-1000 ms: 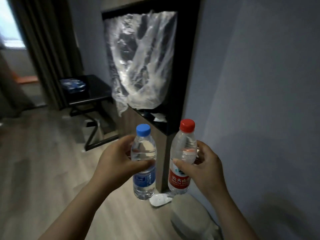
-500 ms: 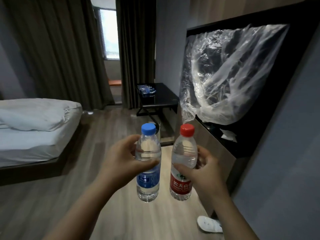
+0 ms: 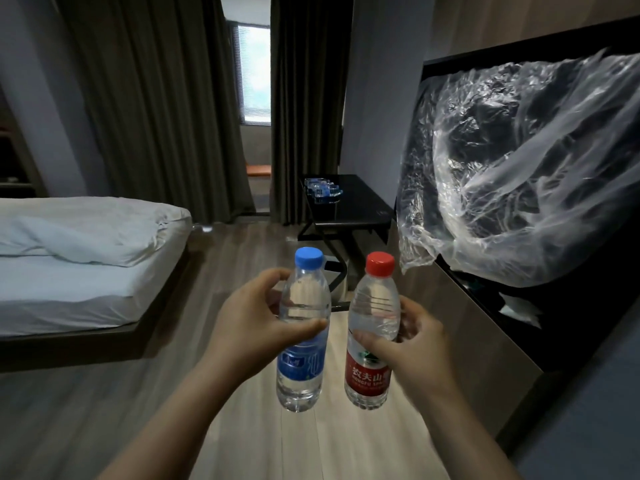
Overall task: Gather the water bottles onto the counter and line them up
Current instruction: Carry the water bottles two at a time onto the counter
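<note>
A strip of wooden floor (image 3: 235,271) runs open ahead of us, between the bed (image 3: 69,282) on the left and the long low cabinet (image 3: 467,341) on the right. A crumpled plastic sheet (image 3: 519,168) bulges over the cabinet top and crowds that side. At the far end the black table (image 3: 360,202) stands by the right wall. A cluster of bottles (image 3: 322,192) takes its far left part, and the rest of its top is bare. Our left hand (image 3: 256,327) and right hand (image 3: 412,351) are both full, gripping the blue-capped bottle (image 3: 301,368) and the red-capped bottle (image 3: 367,372).
</note>
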Demonstrator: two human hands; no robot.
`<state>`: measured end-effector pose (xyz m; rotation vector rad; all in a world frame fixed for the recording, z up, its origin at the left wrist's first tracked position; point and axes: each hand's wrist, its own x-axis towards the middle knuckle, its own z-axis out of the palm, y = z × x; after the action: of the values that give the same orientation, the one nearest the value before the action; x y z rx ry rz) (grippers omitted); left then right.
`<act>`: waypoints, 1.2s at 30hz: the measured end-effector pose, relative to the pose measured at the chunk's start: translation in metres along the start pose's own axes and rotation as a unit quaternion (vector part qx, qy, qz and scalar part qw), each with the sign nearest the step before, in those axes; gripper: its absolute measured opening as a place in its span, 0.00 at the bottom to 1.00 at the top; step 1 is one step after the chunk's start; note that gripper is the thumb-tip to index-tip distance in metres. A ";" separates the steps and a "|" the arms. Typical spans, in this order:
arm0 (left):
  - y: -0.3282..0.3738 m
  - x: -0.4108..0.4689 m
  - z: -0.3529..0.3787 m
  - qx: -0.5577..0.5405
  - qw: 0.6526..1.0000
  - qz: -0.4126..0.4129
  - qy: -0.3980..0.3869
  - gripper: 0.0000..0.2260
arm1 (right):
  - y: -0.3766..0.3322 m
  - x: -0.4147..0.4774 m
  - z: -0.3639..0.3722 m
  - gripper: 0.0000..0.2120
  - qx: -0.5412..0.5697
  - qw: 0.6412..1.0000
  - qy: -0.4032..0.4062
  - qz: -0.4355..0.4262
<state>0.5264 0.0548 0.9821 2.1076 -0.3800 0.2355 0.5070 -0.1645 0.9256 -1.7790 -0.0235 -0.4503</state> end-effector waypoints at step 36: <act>-0.207 0.547 0.047 -0.003 0.999 -0.033 -0.029 0.28 | 0.151 0.526 0.129 0.21 -0.017 1.000 -0.005 0.025</act>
<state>1.1120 0.0225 0.9654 2.1196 -0.3436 0.1349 1.0679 -0.1994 0.9251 -1.8105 0.0219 -0.4071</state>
